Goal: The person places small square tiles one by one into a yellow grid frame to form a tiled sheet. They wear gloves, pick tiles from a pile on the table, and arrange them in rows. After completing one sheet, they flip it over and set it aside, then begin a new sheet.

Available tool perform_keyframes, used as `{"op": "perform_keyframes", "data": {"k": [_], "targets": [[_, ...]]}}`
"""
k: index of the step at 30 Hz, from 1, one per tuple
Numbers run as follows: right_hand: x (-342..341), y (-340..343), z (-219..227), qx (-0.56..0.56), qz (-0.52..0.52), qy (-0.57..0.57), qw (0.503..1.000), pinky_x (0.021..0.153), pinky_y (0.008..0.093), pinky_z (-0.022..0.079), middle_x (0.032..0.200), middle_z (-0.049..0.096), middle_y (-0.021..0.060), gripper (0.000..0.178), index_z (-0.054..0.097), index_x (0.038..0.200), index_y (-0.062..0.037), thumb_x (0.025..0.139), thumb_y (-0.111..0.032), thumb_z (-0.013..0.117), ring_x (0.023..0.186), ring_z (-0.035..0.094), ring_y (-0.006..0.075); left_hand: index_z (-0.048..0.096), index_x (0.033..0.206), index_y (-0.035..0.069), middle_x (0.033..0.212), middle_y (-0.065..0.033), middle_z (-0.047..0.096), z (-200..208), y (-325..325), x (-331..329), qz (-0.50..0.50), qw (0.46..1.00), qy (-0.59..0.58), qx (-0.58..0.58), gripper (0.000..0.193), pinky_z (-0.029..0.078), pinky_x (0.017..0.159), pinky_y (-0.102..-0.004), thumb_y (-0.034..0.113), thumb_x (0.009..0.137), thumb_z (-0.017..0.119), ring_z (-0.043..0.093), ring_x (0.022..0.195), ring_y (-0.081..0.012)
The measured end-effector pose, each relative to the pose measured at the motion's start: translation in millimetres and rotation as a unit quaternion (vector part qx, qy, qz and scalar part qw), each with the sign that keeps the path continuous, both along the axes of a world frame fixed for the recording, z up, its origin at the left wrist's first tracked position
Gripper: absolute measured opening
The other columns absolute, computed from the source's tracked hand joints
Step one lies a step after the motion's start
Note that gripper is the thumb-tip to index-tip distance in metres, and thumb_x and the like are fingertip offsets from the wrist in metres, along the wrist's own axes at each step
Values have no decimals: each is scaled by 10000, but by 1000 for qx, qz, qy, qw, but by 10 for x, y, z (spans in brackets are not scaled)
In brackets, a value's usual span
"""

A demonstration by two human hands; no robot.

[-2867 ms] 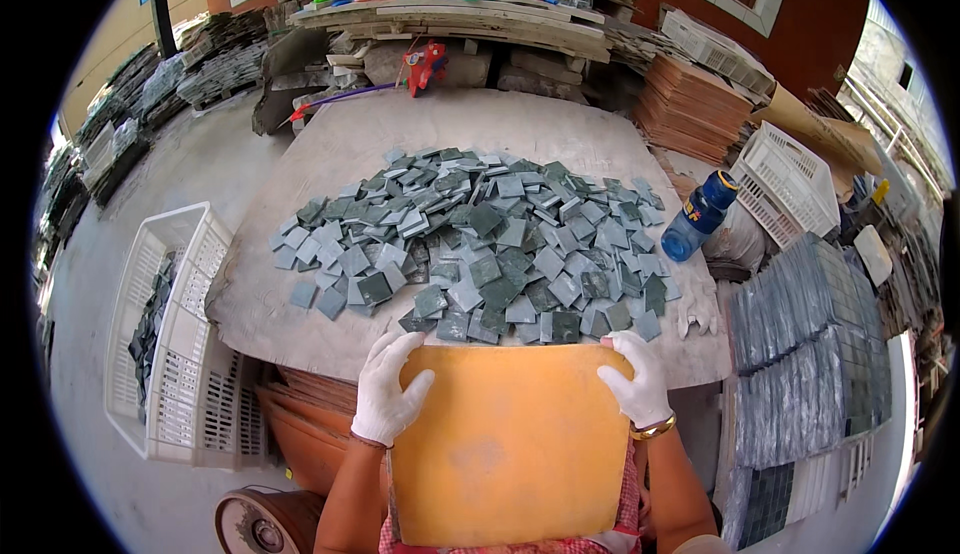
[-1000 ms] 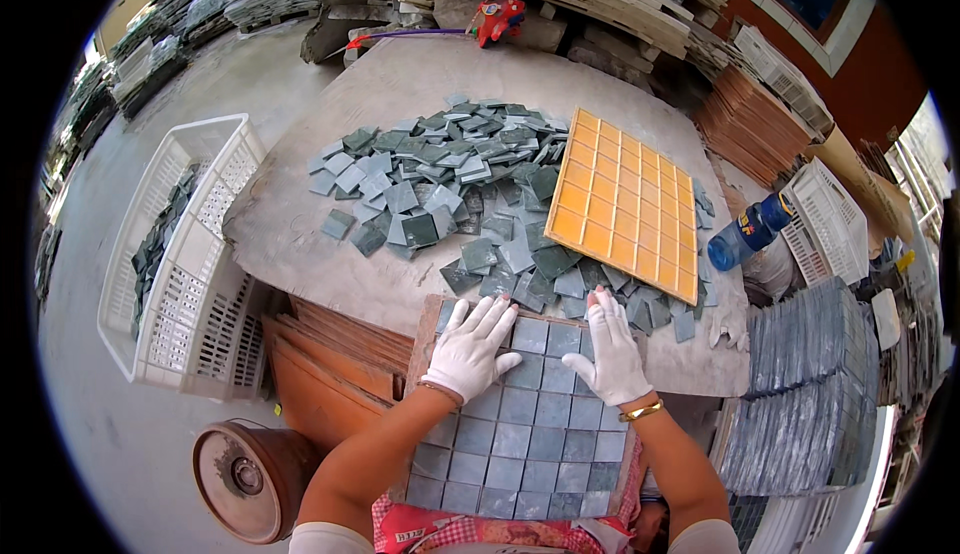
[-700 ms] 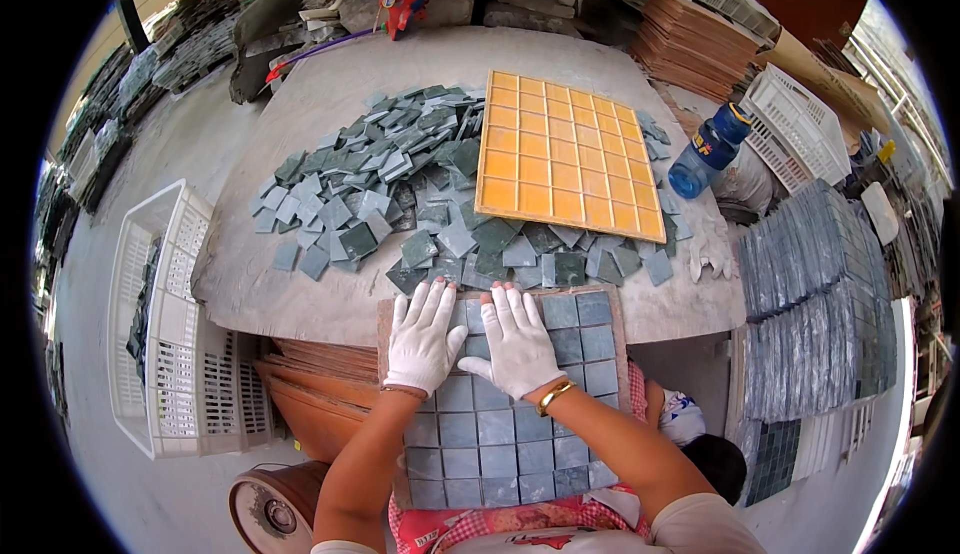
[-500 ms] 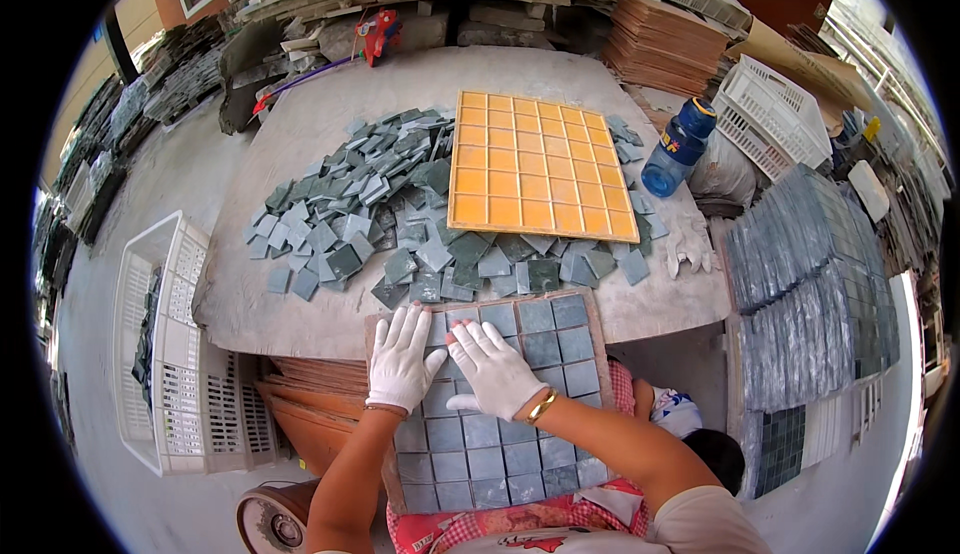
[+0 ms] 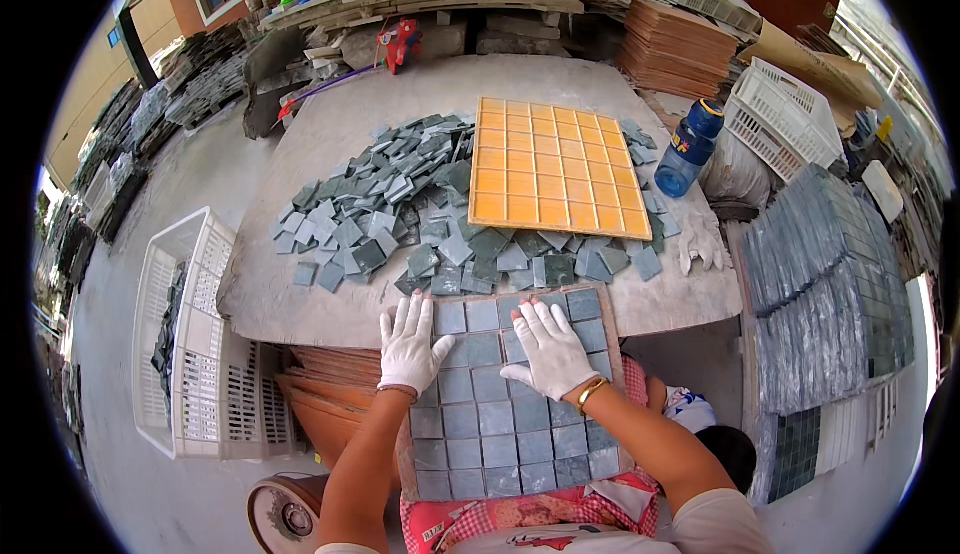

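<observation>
A board of square grey-green stone tiles (image 5: 495, 418), set in rows, lies before me, its far end at the table's near edge. Gloved in white, my left hand (image 5: 409, 342) rests flat at the board's upper left, fingers stretched forward. My right hand (image 5: 548, 350), also white-gloved with the fingertips bare, lies spread on the tiles toward the upper right. Neither hand grips anything. Just beyond the board is a heap of loose stone tiles (image 5: 385, 204), and a yellow grid tray (image 5: 560, 169) lies tilted on top of it.
A blue bottle (image 5: 688, 149) and a crumpled white glove (image 5: 703, 244) sit on the table's right side. White plastic crates (image 5: 205, 344) stand at the left. Stacked tile sheets (image 5: 825, 284) rise at the right. Beside my right arm, a person's dark-haired head (image 5: 730, 454) shows low down.
My right hand has slid right across the tiles, widening the gap between my hands. My left hand stays by the board's left edge. The whole view has shifted slightly.
</observation>
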State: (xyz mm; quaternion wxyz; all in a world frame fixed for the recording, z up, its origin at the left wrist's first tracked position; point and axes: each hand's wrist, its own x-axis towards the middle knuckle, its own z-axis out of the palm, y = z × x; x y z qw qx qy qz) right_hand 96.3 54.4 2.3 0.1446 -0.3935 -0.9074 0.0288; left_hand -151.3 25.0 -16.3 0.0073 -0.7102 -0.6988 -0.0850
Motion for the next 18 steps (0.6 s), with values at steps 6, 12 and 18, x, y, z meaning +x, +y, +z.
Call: {"op": "perform_keyframes", "data": {"k": [6, 12, 18], "targets": [[-132, 208, -2, 21, 37, -29, 999, 1107, 466, 209, 1384, 400, 222, 845, 431, 1318, 40, 782, -600, 560, 1317, 330, 347, 300, 1422, 42, 1477, -140, 303, 99, 86, 85, 6, 999, 13, 32, 765, 154, 1103, -503, 548, 873, 467, 252, 1368, -318], [146, -297, 56, -17, 39, 33, 999, 1082, 477, 252, 1368, 402, 241, 809, 419, 1310, 55, 766, -500, 641, 1290, 356, 378, 291, 1411, -4, 1464, -184, 299, 78, -318, 604, -142, 989, -37, -17, 835, 181, 1095, -500, 551, 832, 525, 251, 1368, -331], [407, 163, -88, 20, -123, 5, 992, 1080, 496, 237, 1393, 364, 254, 839, 385, 1331, 58, 775, -524, 623, 1297, 339, 392, 304, 1414, 21, 1467, -164, 306, 85, -149, 792, -105, 994, -40, -3, 838, 173, 1099, -497, 583, 827, 507, 236, 1376, -315]]}}
